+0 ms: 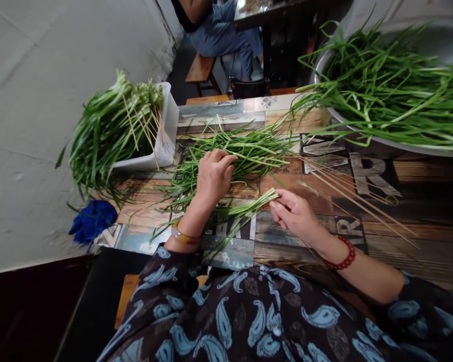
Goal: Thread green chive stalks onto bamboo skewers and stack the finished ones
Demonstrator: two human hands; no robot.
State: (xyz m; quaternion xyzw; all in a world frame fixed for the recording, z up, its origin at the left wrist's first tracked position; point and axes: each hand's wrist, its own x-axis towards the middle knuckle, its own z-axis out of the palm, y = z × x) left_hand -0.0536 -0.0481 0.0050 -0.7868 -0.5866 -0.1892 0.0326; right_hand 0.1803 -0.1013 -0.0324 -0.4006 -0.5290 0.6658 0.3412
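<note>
A loose pile of garlic chives (pixel 249 143) lies across the middle of the table. Over its near side is my left hand (pixel 216 176), thumb and forefinger pinched together. Stalks run close by these fingertips, but whether one is between them I cannot make out. My right hand (pixel 292 211) pinches a small bunch of chives (pixel 254 203) by the pale cut ends. The bunch's green leaves trail left, passing under my left forearm. To the right of the pile, several thin wooden skewers (pixel 357 193) lie spread on the table.
At the left, a white plastic tub (pixel 169 128) holds bundled chives with skewers on top. A large metal basin (pixel 347 118) heaped with chives stands back right. A blue glove or cloth (pixel 94 221) lies by the wall. Beyond the table, a person (pixel 215 37) sits on a wooden bench (pixel 201 69).
</note>
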